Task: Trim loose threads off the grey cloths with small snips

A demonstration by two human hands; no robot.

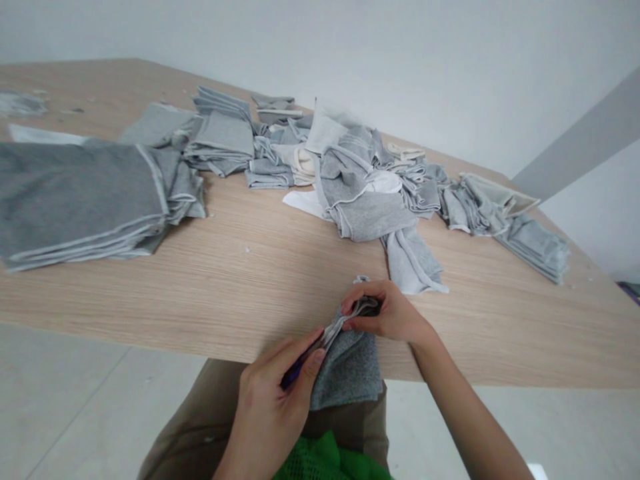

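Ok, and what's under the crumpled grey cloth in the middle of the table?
A white piece sticks out from under the cloth on the left, a light grey piece on the near right; anything deeper is covered.

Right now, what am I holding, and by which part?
Both the left hand and right hand pinch a grey cloth by its upper edge; the left also holds something purple, mostly hidden.

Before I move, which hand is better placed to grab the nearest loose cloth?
Likely your right hand: it's closer to that loose cloth. Your left hand sits farther back, though both pinch the grey piece.
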